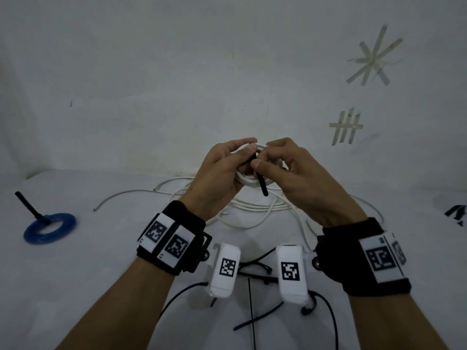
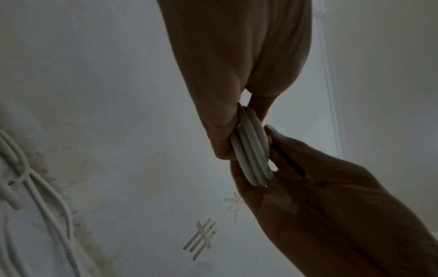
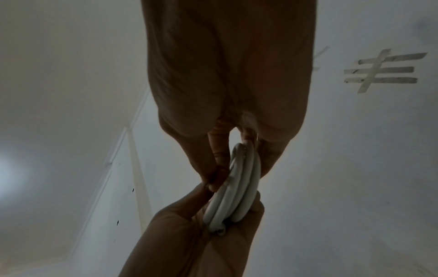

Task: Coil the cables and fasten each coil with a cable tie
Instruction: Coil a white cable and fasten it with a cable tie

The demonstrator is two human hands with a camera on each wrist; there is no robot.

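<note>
A small white cable coil is held up between both hands above the table. My left hand grips the coil's left side, thumb and fingers curled round its strands. My right hand pinches a black cable tie that crosses the coil and sticks out downward, while its other fingers curl at the coil's right side. The tie's head is hidden by the fingers.
Loose white cables lie tangled on the white table under my hands. A blue coil with a black tie fastened on it lies at the left. Spare black ties lie near the front edge. A wall stands behind.
</note>
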